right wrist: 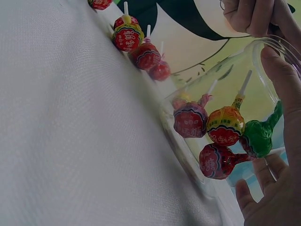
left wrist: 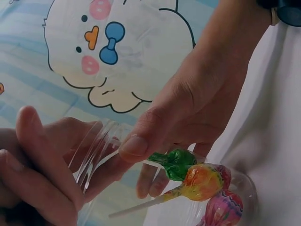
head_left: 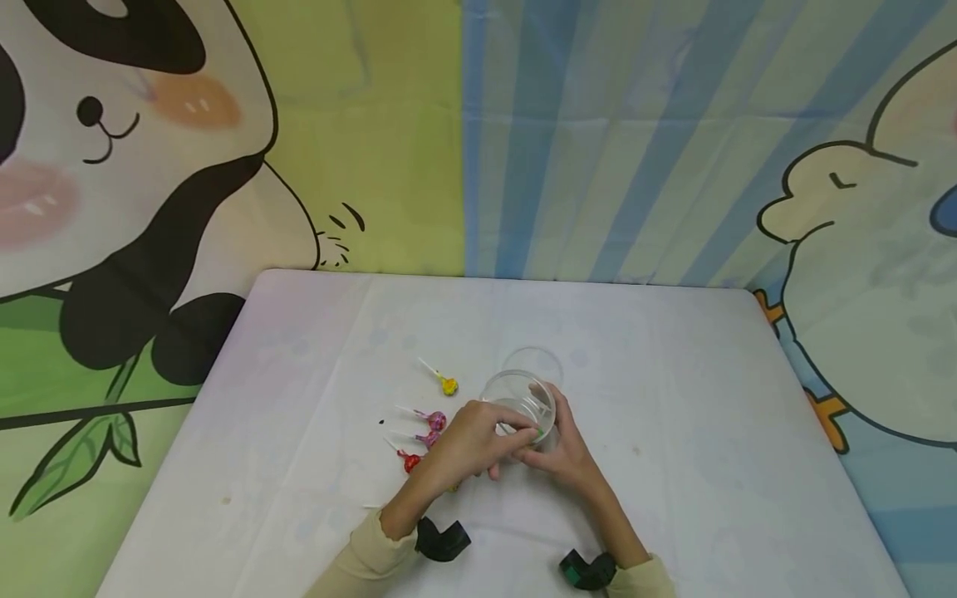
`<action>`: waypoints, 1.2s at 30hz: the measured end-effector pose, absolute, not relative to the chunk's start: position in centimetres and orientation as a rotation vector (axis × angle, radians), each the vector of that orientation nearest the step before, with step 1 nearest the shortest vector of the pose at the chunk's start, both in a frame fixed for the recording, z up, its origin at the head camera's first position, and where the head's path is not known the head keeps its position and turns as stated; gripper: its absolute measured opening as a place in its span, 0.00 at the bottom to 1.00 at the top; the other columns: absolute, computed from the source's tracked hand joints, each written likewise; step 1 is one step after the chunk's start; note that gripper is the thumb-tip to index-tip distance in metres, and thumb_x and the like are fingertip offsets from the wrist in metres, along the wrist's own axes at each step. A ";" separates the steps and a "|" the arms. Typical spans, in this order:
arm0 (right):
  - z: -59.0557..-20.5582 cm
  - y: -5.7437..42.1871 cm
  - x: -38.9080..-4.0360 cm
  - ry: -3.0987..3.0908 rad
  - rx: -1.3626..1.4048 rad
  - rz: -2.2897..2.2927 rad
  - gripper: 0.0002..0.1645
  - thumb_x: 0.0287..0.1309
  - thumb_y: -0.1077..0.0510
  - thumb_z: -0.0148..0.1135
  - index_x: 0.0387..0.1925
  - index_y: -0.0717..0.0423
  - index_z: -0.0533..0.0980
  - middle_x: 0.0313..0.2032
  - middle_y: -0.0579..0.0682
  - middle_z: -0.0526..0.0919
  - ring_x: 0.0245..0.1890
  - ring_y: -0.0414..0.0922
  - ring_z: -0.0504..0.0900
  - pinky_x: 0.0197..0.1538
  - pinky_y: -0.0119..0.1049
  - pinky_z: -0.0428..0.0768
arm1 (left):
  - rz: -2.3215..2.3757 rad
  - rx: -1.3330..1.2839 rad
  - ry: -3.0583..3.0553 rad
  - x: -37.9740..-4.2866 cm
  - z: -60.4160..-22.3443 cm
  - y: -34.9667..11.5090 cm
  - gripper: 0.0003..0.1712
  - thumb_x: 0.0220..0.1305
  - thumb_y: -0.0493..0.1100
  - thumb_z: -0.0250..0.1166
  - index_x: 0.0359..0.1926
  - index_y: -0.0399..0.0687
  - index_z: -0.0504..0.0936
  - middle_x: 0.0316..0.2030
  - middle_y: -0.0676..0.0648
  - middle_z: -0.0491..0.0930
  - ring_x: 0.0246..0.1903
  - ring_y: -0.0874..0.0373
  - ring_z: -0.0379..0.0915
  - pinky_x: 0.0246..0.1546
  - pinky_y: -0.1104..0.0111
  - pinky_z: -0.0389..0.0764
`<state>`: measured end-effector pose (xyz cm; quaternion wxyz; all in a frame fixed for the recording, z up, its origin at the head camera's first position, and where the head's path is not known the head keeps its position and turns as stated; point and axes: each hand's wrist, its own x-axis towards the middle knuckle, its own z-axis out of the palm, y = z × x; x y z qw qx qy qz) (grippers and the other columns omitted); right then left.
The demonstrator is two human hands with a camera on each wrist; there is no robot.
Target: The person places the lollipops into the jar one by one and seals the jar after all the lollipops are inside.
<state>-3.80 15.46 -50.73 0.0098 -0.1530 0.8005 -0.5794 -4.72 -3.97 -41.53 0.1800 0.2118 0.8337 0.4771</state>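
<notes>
My right hand (head_left: pixel 568 453) grips a clear plastic jar (right wrist: pixel 188 165) round its side, the mouth tilted toward my left hand. Inside the jar are several wrapped lollipops: a green lollipop (left wrist: pixel 178 164), an orange-yellow lollipop (left wrist: pixel 202 182), a purple lollipop (right wrist: pixel 190 119) and a red lollipop (right wrist: pixel 215 161). My left hand (head_left: pixel 474 440) reaches over to the jar's mouth, its thumb and forefinger coming together beside the green wrapper. It seems to pinch the green lollipop by its stick, though the right thumb hides the stick in the left wrist view.
Left of the jar lie a yellow lollipop (head_left: pixel 449 386), a pink lollipop (head_left: pixel 437 421) and a red lollipop (head_left: pixel 409 462), with others partly under my left arm. A clear round lid (head_left: pixel 532 353) lies just behind the jar on the white-covered table (head_left: pixel 673 374).
</notes>
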 end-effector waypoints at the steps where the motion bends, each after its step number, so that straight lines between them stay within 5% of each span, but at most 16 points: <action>1: -50.8 15.5 -3.8 2.500 -0.470 -1.806 0.61 0.42 0.60 0.76 0.74 0.44 0.50 0.68 0.57 0.64 0.64 0.57 0.67 0.62 0.50 0.67 | 1.344 0.588 2.344 -4.8 -41.6 -4.0 0.09 0.65 0.53 0.63 0.38 0.60 0.88 0.17 0.57 0.80 0.05 0.59 0.72 0.08 0.71 0.66; 6: -50.8 15.4 -3.9 2.477 -0.441 -1.812 0.61 0.42 0.60 0.76 0.73 0.42 0.51 0.69 0.54 0.63 0.66 0.55 0.65 0.66 0.53 0.63 | 1.324 0.576 2.308 -4.9 -41.9 -4.0 0.11 0.67 0.53 0.59 0.34 0.61 0.87 0.16 0.57 0.76 0.05 0.60 0.70 0.07 0.69 0.68; 14: -50.7 15.2 -3.6 2.478 -0.386 -1.806 0.61 0.41 0.59 0.77 0.73 0.38 0.51 0.70 0.52 0.63 0.68 0.50 0.63 0.66 0.60 0.61 | 1.374 0.525 2.336 -4.4 -41.5 -4.8 0.13 0.67 0.54 0.60 0.47 0.61 0.85 0.24 0.53 0.83 0.05 0.60 0.71 0.07 0.69 0.70; 19: -50.6 15.1 -3.6 2.493 -0.379 -1.803 0.62 0.40 0.61 0.77 0.73 0.42 0.52 0.69 0.56 0.64 0.69 0.44 0.62 0.69 0.34 0.60 | 1.536 0.572 2.531 -3.6 -40.1 -8.0 0.11 0.65 0.49 0.64 0.47 0.59 0.85 0.38 0.55 0.84 0.08 0.67 0.69 0.10 0.73 0.69; 21: -50.5 15.1 -3.7 2.482 -0.380 -1.817 0.62 0.39 0.62 0.78 0.72 0.42 0.52 0.69 0.56 0.64 0.69 0.40 0.62 0.68 0.25 0.56 | 1.508 0.607 2.686 -3.3 -39.9 -9.8 0.11 0.63 0.46 0.66 0.47 0.56 0.85 0.37 0.55 0.85 0.10 0.70 0.66 0.11 0.76 0.68; 24: -50.5 15.2 -3.6 2.482 -0.374 -1.825 0.62 0.38 0.61 0.78 0.72 0.40 0.53 0.69 0.54 0.65 0.69 0.34 0.60 0.67 0.22 0.53 | 1.288 0.556 2.941 -2.4 -40.2 -12.3 0.11 0.60 0.44 0.69 0.45 0.54 0.86 0.38 0.56 0.86 0.16 0.74 0.63 0.17 0.79 0.69; 27: -50.5 15.2 -3.6 2.483 -0.385 -1.828 0.63 0.37 0.61 0.78 0.72 0.40 0.53 0.69 0.54 0.65 0.69 0.37 0.61 0.68 0.24 0.54 | 0.991 0.437 3.067 -0.9 -41.3 -14.5 0.12 0.57 0.45 0.71 0.44 0.56 0.86 0.39 0.57 0.86 0.20 0.73 0.67 0.21 0.80 0.71; 31: -50.5 15.1 -3.6 2.493 -0.398 -1.810 0.62 0.37 0.61 0.78 0.72 0.42 0.53 0.69 0.56 0.65 0.69 0.43 0.62 0.71 0.43 0.56 | 0.639 0.304 3.017 1.6 -43.0 -17.4 0.14 0.53 0.48 0.74 0.43 0.59 0.86 0.38 0.59 0.86 0.27 0.69 0.77 0.27 0.78 0.75; 36: -50.6 15.1 -3.6 2.497 -0.361 -1.799 0.62 0.37 0.61 0.78 0.72 0.41 0.53 0.69 0.54 0.65 0.69 0.43 0.62 0.70 0.56 0.55 | 0.472 0.186 2.909 3.9 -45.1 -20.0 0.15 0.48 0.51 0.76 0.40 0.61 0.87 0.37 0.63 0.84 0.27 0.71 0.74 0.27 0.77 0.75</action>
